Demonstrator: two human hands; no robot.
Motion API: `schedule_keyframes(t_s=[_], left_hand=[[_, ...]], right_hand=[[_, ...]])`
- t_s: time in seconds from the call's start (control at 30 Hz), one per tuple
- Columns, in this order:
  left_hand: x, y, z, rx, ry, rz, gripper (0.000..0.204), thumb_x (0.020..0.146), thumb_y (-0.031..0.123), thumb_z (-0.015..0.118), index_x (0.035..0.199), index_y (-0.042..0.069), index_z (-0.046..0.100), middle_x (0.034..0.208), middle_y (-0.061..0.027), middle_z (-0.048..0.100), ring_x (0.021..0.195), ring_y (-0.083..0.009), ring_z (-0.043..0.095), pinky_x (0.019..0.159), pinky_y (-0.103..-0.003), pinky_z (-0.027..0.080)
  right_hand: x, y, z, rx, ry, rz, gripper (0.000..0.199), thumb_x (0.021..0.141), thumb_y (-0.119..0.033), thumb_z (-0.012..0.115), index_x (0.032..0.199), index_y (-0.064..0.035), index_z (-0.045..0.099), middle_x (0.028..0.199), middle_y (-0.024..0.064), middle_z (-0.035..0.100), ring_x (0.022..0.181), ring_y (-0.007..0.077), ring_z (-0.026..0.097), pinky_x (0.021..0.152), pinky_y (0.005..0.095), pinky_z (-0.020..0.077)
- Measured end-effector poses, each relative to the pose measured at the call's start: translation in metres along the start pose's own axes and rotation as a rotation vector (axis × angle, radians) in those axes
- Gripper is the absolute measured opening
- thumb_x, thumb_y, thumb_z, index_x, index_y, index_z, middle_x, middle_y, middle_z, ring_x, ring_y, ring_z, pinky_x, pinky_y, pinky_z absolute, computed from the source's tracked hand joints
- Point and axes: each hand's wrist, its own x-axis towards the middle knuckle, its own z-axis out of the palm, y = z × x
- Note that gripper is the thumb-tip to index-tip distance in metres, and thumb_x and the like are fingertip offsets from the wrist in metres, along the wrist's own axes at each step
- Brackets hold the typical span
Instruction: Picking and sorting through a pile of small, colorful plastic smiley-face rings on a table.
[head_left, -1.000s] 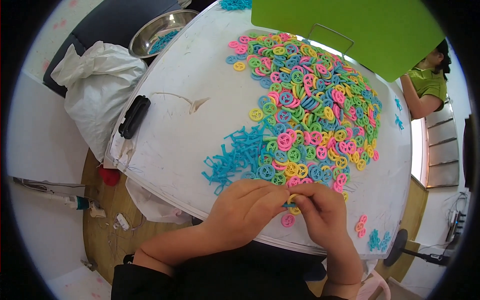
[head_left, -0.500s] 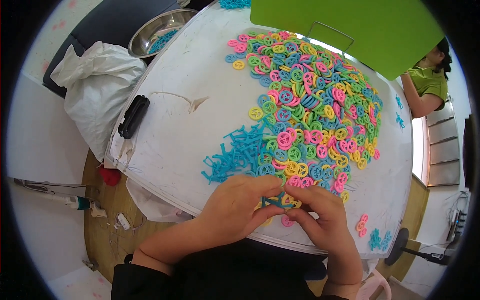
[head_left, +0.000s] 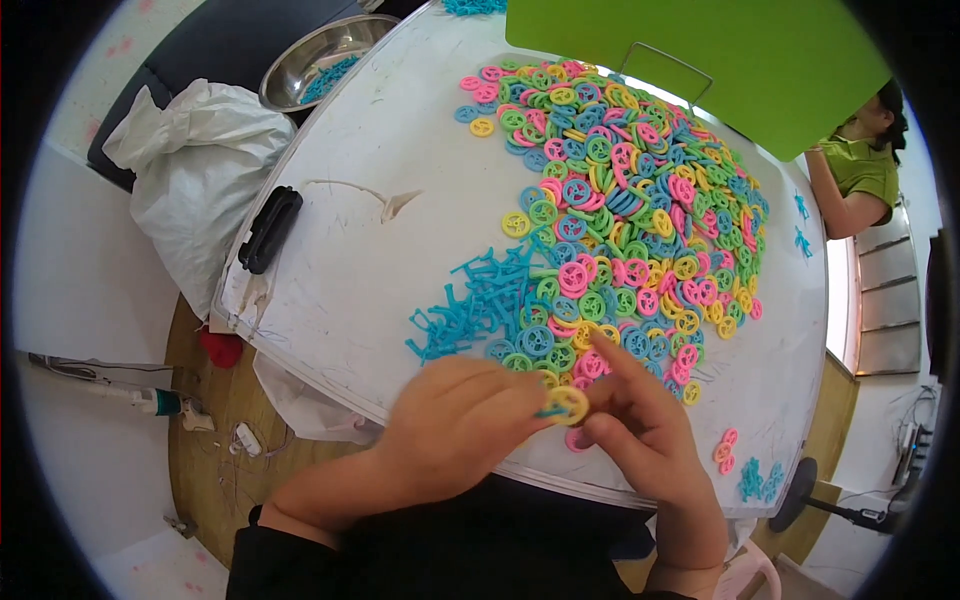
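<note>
My left hand [head_left: 450, 425] is closed on a small blue plastic piece [head_left: 550, 411], with a yellow spoked wheel [head_left: 572, 400] at its end. Just to the right of that wheel, my right hand [head_left: 645, 425] has its thumb and forefinger spread apart and nothing visible between them. Beyond both hands spreads a big heap of pink, yellow, green and blue toy wheels [head_left: 625, 200]. Left of the heap, closer to me, lies a pile of thin blue plastic pieces [head_left: 480, 300]. My left fingers hide part of the held piece.
The white table [head_left: 350, 290] carries a black handle-like object [head_left: 270, 230] at its left edge. A green board [head_left: 700, 60] stands at the far side, with a person [head_left: 862, 175] beside it. A metal bowl [head_left: 285, 75] and white sack [head_left: 200, 170] sit at left.
A yellow wheel now shows on the blue piece in my left hand. My right forefinger has opened upward, and its thumb has moved away from the piece.
</note>
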Motion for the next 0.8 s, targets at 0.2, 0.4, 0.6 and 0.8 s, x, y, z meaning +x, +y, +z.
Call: schedule_keyframes(t_s=[0.2, 0.4, 0.6, 0.8], left_hand=[[-0.054, -0.037, -0.171, -0.445, -0.245, -0.492, 0.029, 0.072, 0.012, 0.086, 0.096, 0.003, 0.073, 0.090, -0.0062, 0.074, 0.079, -0.0200, 0.070, 0.070, -0.032, 0.052], [-0.148, -0.115, -0.162, 0.319, -0.631, -1.208, 0.034, 0.071, 0.017, 0.084, 0.100, 0.004, 0.073, 0.091, -0.0161, 0.074, 0.081, -0.0269, 0.072, 0.072, -0.038, 0.054], [-0.249, -0.212, -0.087, 0.543, -0.232, -0.947, 0.034, 0.080, 0.026, 0.076, 0.106, 0.004, 0.072, 0.102, -0.0232, 0.071, 0.099, -0.0455, 0.065, 0.085, -0.049, 0.053], [-0.092, -0.066, -0.100, 0.015, -1.022, -0.808, 0.030, 0.085, 0.019, 0.074, 0.112, 0.008, 0.072, 0.098, -0.0146, 0.073, 0.090, -0.0319, 0.070, 0.076, -0.041, 0.054]], right_hand=[[-0.003, 0.005, -0.026, -0.258, 0.141, -0.197, 0.040, 0.091, 0.002, 0.065, 0.131, -0.0006, 0.060, 0.087, 0.0031, 0.063, 0.075, 0.0088, 0.061, 0.068, 0.0224, 0.0503], [0.009, 0.002, -0.001, -0.679, -0.046, -0.244, 0.031, 0.087, 0.003, 0.069, 0.118, -0.0011, 0.067, 0.084, 0.0062, 0.064, 0.067, 0.0107, 0.060, 0.062, 0.0233, 0.0481], [0.008, 0.004, 0.003, -0.813, -0.018, -0.305, 0.027, 0.085, 0.002, 0.071, 0.112, -0.0007, 0.068, 0.083, 0.0090, 0.065, 0.063, 0.0159, 0.060, 0.057, 0.0257, 0.0475], [0.006, 0.009, 0.001, -0.855, 0.038, -0.298, 0.026, 0.085, 0.001, 0.071, 0.111, -0.0011, 0.069, 0.080, 0.0086, 0.064, 0.063, 0.0169, 0.059, 0.055, 0.0270, 0.0464]])
